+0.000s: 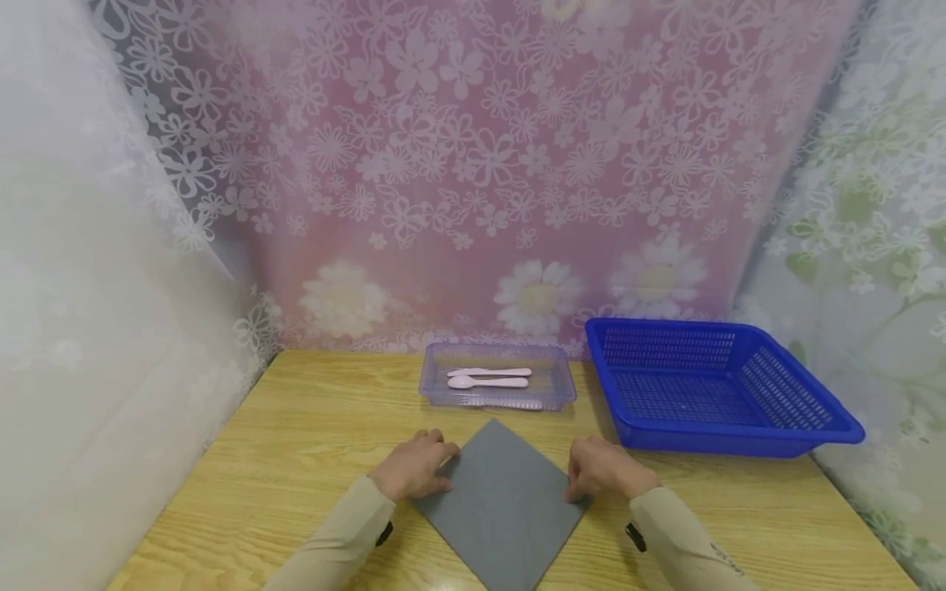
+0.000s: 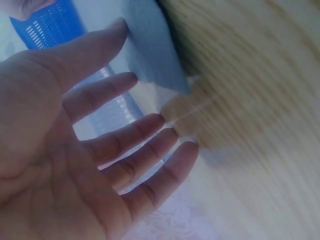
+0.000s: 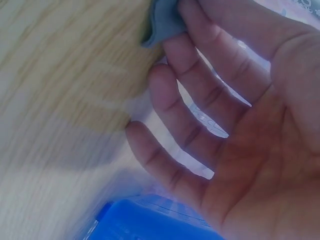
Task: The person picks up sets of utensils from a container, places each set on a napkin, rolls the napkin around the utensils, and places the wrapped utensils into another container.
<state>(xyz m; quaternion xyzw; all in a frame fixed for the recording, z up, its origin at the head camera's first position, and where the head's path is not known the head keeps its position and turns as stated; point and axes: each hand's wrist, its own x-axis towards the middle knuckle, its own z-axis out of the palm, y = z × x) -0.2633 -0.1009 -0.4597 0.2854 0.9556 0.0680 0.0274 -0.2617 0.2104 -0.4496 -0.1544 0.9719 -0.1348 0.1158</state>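
Observation:
A grey square cloth lies on the table, turned so that one corner points away from me. My left hand is at its left corner, thumb and index finger resting along the edges with the fingers loosely spread. In the left wrist view, that corner of the cloth sticks out past the thumb and index finger. At the opposite corner, my right hand pinches the cloth between thumb and fingers. The right wrist view shows the gripped corner slightly bent, while the other fingers extend over the table.
Behind the cloth stands a clear plastic tray holding a light pink spoon and another slim pink utensil. A blue perforated basket sits at the back right. Floral curtains enclose the wooden table.

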